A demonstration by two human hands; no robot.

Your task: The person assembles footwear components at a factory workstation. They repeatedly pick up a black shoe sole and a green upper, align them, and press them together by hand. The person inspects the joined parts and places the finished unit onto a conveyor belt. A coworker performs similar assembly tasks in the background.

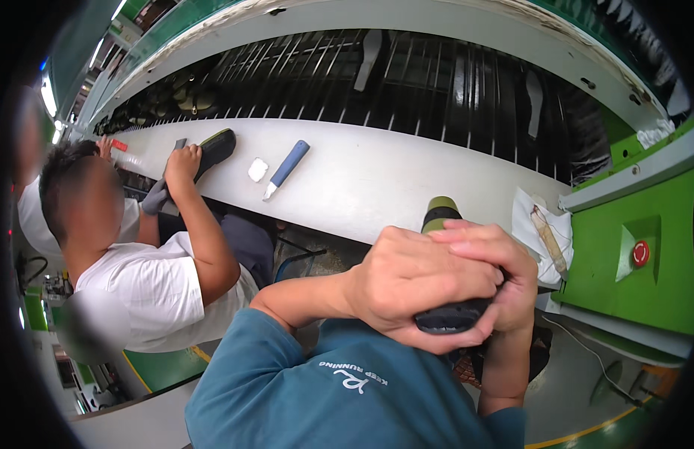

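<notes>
In front of my chest, both hands are closed round a black and olive-green shoe (442,203). My left hand (418,280) wraps over its near part, fingers pressed together. My right hand (504,262) grips it from the right, its fingers lying over the left hand's. An olive end sticks out beyond my hands toward the bench, and a black end shows below them. The hands hide the middle of the shoe. On the white bench top (347,191), ahead and to the left, lie a blue-handled tool (291,163) with a pale tip and a white wad (259,170).
Behind the bench, a rack of metal rods carries grey sole-shaped pieces (372,60). At left a co-worker in a white shirt (148,288) handles a dark shoe (216,148). On the right, a wooden-handled tool (549,239) rests on white cloth beside a green machine panel with a red button (641,253).
</notes>
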